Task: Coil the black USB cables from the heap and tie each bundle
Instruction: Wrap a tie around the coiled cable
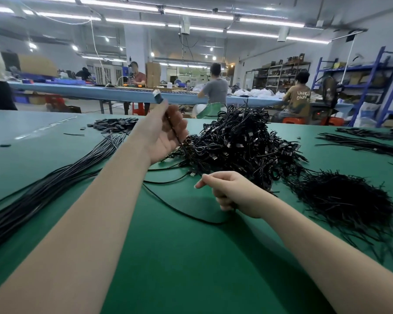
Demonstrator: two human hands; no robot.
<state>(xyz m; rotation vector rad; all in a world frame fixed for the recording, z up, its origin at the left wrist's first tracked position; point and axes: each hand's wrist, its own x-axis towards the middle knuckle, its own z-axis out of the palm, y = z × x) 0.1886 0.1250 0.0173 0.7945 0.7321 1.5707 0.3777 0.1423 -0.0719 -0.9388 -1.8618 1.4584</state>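
Observation:
My left hand (166,132) is raised above the green table (179,257), palm toward me, gripping a black USB cable (175,134) near its plug end (157,96), which sticks up past my fingers. The same cable appears to run down across the table in a long loop (182,213) to my right hand (227,191), whose curled fingers hold it low over the table. Behind both hands lies a big heap of black USB cables (241,141).
A sheaf of straight black cables (43,189) runs along the left. A pile of thin black ties (340,200) lies at the right, more cables (361,141) at the far right, small black parts (114,124) at the back. Other people work at benches beyond.

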